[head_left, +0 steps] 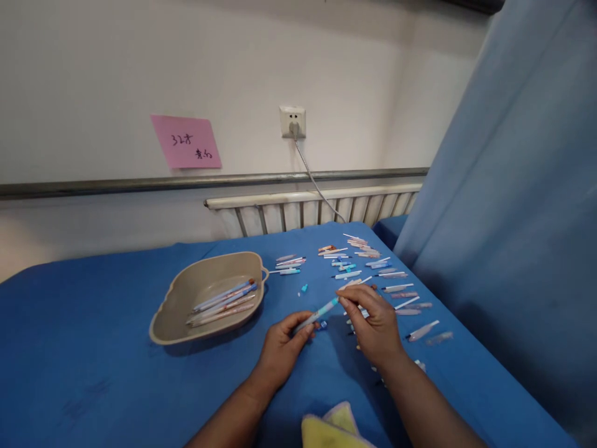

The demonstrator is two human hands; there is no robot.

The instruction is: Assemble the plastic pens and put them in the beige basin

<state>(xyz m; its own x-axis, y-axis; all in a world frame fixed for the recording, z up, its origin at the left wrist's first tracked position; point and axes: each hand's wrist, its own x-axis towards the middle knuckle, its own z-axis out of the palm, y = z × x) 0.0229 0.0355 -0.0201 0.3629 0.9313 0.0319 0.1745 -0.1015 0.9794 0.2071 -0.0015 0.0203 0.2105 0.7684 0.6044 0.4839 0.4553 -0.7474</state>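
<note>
While both hands meet low over the blue-covered desk [93,342], the left hand [280,350] pinches the lower end of a light-blue pen [323,312] between thumb and fingers, and the right hand [374,325] grips the upper end, fingertips pressed together. The pen is tilted just above the cloth, bridging the two hands. At ten o'clock from it sits a beige tray [186,283] holding assembled pens [224,302]. Loose pen parts [347,274] lie scattered from twelve to three o'clock. A pink note [186,142] hangs on the wall.

left grip [280,347], right grip [373,326] pinched, close
</note>
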